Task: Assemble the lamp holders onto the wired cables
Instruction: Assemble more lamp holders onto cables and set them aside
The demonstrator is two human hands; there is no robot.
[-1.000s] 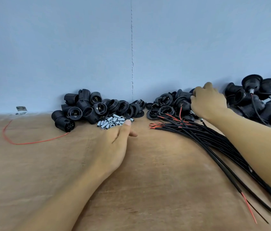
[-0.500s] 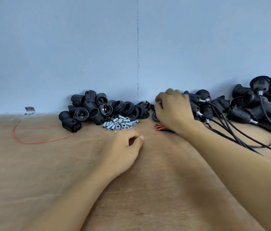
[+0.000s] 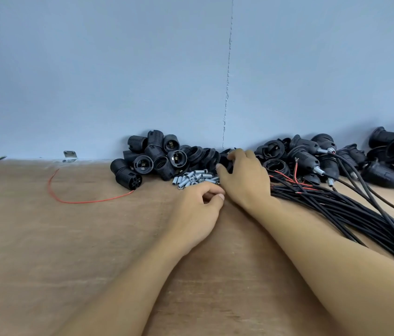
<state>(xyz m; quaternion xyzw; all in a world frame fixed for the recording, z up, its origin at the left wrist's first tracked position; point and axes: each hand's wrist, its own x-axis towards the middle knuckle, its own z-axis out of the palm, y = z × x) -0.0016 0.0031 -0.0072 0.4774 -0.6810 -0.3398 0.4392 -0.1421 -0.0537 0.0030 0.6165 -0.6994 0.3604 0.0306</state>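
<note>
The right hand point(image 3: 244, 183) grips a black holder point(image 3: 225, 163) in the far pile on the table point(image 3: 45, 238). The left hand point(image 3: 196, 209) is curled, contents hidden. Cables point(image 3: 351, 209) run near-right to far-left, stripped ends far.

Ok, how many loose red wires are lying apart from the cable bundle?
1. The red wire curves across the table left of the lamp holder heap, one end by the nearest holder. Red strands also show inside the cable bundle; others may be hidden beneath it.
</note>
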